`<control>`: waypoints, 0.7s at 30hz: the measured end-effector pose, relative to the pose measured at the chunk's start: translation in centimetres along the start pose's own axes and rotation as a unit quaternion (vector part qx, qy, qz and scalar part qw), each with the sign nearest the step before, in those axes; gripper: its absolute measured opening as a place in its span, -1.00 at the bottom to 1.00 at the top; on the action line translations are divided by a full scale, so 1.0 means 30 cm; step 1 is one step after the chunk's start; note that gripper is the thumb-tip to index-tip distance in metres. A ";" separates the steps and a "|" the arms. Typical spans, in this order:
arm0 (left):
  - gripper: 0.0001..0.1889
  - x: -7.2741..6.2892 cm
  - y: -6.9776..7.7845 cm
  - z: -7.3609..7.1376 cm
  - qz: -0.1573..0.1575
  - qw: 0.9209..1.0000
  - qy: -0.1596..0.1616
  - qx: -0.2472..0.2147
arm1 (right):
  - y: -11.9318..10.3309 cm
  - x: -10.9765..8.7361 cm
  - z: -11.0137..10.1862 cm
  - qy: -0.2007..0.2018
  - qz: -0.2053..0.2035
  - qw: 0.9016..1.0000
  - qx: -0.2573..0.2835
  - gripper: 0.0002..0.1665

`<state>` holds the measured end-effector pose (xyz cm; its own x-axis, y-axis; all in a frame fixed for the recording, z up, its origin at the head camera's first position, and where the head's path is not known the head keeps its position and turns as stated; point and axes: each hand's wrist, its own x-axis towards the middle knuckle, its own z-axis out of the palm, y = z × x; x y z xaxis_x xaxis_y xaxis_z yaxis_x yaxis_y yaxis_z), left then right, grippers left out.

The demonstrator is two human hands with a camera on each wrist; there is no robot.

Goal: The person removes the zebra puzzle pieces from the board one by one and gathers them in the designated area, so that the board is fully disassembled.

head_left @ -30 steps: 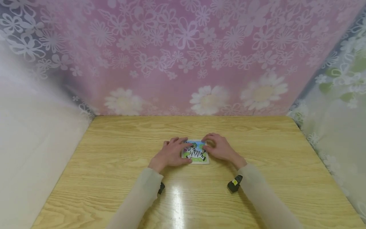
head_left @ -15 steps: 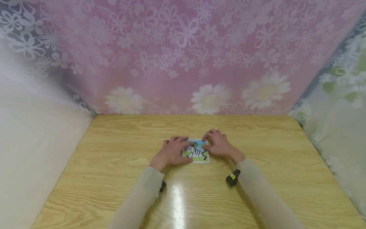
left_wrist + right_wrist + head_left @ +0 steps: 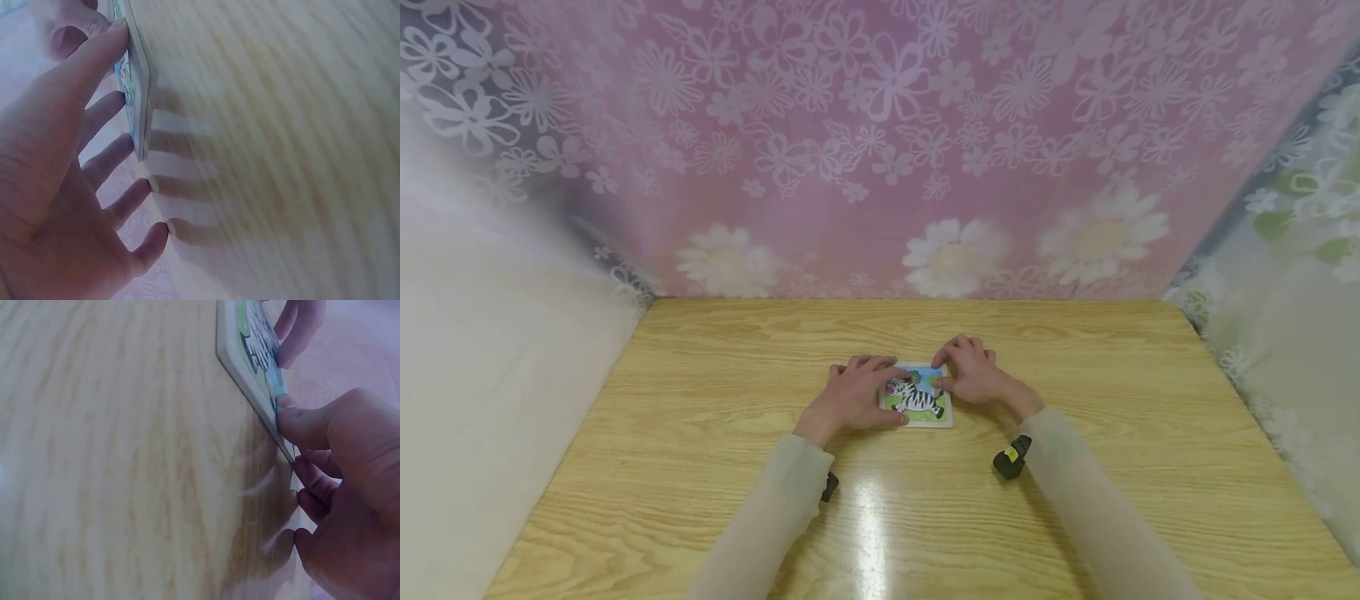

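A small square zebra puzzle (image 3: 917, 402) with a pale rim lies on the wooden table, its picture facing up. My left hand (image 3: 850, 397) reaches over its left side with fingers spread. The left thumb (image 3: 119, 31) rests on the picture near the front edge, and the outer fingertips touch the table. At the far right corner my right hand (image 3: 973, 375) holds the puzzle between thumb and bent index finger. In the right wrist view the thumb (image 3: 300, 422) presses on the picture beside the rim, while the other fingers curl down to the table. The hands cover parts of the picture.
The wood-grain table (image 3: 722, 358) extends around the puzzle on all sides. A pink flowered cloth (image 3: 820, 167) hangs behind it, with pale cloth at both sides. A black wrist camera (image 3: 1011, 458) hangs under the right sleeve.
The right hand has shifted slightly up, its thumb and index finger staying at the puzzle's far right corner. The left hand keeps its place on the puzzle; the view has moved a little.
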<state>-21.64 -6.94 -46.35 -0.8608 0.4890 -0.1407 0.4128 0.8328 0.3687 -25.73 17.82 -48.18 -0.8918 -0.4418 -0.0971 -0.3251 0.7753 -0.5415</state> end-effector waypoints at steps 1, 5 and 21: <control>-0.27 0.000 0.002 -0.002 0.000 1.000 0.000 -0.001 | 0.001 0.001 0.000 -0.002 0.002 1.000 -0.002 -0.78; -0.26 0.002 0.003 -0.002 -0.004 1.000 -0.001 0.003 | 0.006 0.004 0.003 -0.005 0.006 1.000 0.010 -0.83; -0.26 0.005 0.006 0.003 -0.011 1.000 -0.007 0.008 | 0.018 0.000 0.016 0.021 0.003 0.999 0.027 -0.74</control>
<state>-21.66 -6.70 -46.37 -0.8656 0.4741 -0.1612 0.3987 0.8473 0.3509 -25.74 18.03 -48.88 -0.9061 -0.4178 -0.0665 -0.3034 0.7512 -0.5861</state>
